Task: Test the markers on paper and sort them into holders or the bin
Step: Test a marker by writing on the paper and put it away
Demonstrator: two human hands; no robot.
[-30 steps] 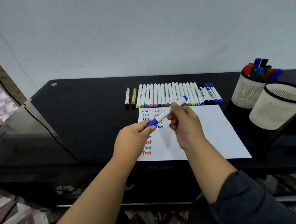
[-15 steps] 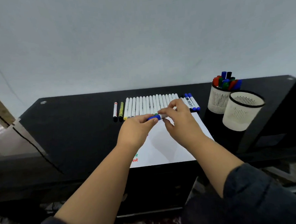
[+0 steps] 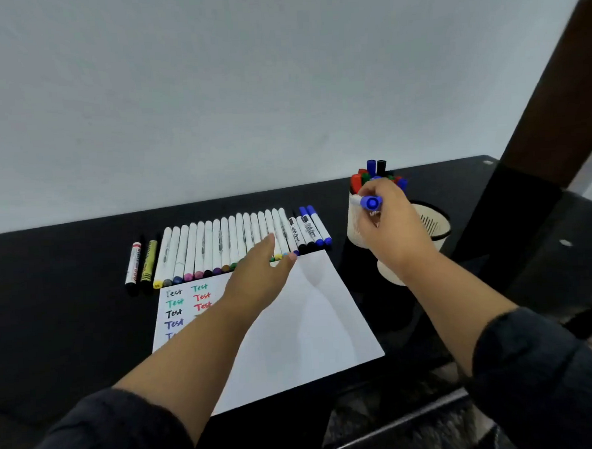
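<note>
The word "Test" stands handwritten repeatedly on the white paper (image 3: 293,327), in two columns at its upper left corner, in black, green, blue and red ink. Printed lettering on the markers (image 3: 220,245) above the paper is illegible.

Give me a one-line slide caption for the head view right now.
Right hand carries a capped blue marker toward the marker-filled holder while the open left hand reaches over the marker row.

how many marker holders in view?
2. One holder full of markers stands at the table's right, behind the right hand gripping a blue marker; the second holder sits just nearer, partly covered by that hand.
</note>
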